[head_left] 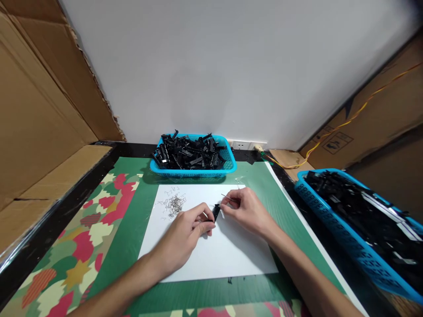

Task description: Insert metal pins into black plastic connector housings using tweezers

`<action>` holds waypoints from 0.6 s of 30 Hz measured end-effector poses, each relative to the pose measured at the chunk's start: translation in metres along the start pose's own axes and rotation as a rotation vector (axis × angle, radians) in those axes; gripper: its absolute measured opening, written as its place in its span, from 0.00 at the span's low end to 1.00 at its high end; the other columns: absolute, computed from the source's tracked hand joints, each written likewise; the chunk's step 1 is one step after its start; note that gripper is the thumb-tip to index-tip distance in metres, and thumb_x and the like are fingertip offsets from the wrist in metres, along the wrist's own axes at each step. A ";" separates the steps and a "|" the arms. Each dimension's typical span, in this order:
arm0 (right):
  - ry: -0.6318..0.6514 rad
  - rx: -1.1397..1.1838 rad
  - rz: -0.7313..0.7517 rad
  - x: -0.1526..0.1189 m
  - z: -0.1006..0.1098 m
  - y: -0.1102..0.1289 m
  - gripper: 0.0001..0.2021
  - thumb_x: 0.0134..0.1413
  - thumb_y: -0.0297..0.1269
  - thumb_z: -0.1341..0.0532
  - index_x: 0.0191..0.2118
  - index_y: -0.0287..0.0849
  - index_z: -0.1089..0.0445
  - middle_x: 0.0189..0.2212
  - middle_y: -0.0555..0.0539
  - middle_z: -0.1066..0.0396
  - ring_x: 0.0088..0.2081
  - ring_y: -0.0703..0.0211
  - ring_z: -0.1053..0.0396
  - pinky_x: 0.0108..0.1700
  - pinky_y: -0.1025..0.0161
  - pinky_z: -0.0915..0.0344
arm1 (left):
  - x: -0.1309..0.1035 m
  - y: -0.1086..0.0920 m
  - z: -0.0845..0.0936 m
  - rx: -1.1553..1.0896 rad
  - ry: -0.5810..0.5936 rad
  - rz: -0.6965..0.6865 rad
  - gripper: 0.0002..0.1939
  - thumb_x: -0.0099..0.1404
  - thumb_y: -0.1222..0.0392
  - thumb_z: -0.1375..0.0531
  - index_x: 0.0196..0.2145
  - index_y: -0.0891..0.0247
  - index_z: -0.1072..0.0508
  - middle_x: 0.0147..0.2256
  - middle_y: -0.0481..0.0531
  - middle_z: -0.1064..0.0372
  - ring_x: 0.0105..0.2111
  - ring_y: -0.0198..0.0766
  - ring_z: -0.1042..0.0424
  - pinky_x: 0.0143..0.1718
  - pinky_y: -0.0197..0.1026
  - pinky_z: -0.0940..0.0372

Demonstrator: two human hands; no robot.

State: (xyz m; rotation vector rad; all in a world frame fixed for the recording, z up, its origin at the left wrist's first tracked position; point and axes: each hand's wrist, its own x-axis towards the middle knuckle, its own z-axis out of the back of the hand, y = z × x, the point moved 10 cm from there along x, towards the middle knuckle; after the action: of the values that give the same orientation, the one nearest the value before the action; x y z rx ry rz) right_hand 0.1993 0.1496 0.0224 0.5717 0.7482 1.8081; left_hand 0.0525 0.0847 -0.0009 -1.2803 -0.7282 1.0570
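Observation:
Over a white sheet (211,251) on the table, my left hand (187,233) pinches a small black plastic part (216,211) between thumb and fingers. My right hand (243,207) is just to its right and holds a thin metal wire piece (226,196) at the fingertips, close to the black part. A small heap of metal wire pieces (173,204) lies on the sheet, to the left of my left hand.
A blue basket (193,169) full of black plastic parts stands behind the sheet by the wall. A larger blue basket (350,233) of black parts sits at the right. Cardboard (42,110) lines the left side. A yellow cable (346,121) runs along the right.

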 end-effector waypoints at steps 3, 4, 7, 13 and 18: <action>0.016 -0.023 0.008 -0.002 0.002 0.003 0.07 0.49 0.28 0.38 0.27 0.41 0.22 0.20 0.54 0.40 0.25 0.64 0.45 0.29 0.63 0.49 | 0.000 0.000 -0.001 0.008 0.000 -0.005 0.05 0.74 0.57 0.41 0.39 0.59 0.29 0.31 0.48 0.28 0.36 0.39 0.27 0.40 0.41 0.36; 0.025 -0.029 0.009 -0.002 0.002 0.003 0.07 0.48 0.27 0.38 0.27 0.41 0.22 0.20 0.54 0.41 0.25 0.64 0.45 0.29 0.63 0.49 | 0.001 0.001 -0.001 0.004 0.003 -0.006 0.05 0.74 0.57 0.41 0.39 0.59 0.29 0.32 0.48 0.28 0.36 0.40 0.27 0.41 0.41 0.36; 0.006 -0.062 0.003 -0.002 0.004 0.001 0.07 0.49 0.27 0.38 0.26 0.41 0.22 0.20 0.54 0.40 0.25 0.64 0.45 0.29 0.63 0.48 | 0.001 0.001 -0.001 0.006 0.003 -0.005 0.05 0.74 0.57 0.41 0.39 0.59 0.29 0.32 0.48 0.28 0.37 0.40 0.27 0.41 0.42 0.35; 0.045 -0.012 -0.044 -0.002 0.007 -0.003 0.06 0.51 0.31 0.37 0.26 0.41 0.23 0.19 0.54 0.42 0.24 0.64 0.47 0.27 0.63 0.50 | 0.000 0.001 0.000 0.024 -0.010 -0.006 0.06 0.74 0.57 0.41 0.39 0.59 0.29 0.31 0.49 0.27 0.36 0.41 0.26 0.40 0.42 0.36; 0.052 -0.004 0.023 -0.003 0.005 0.007 0.08 0.50 0.28 0.37 0.25 0.40 0.22 0.19 0.53 0.39 0.24 0.64 0.46 0.28 0.63 0.49 | 0.000 0.001 -0.001 0.059 0.004 -0.010 0.06 0.74 0.57 0.41 0.38 0.59 0.29 0.31 0.49 0.27 0.36 0.41 0.26 0.41 0.41 0.36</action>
State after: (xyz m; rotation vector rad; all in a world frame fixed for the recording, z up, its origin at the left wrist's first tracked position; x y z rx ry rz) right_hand 0.1992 0.1457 0.0312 0.5341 0.7756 1.8517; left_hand 0.0531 0.0842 -0.0015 -1.2266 -0.6944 1.0607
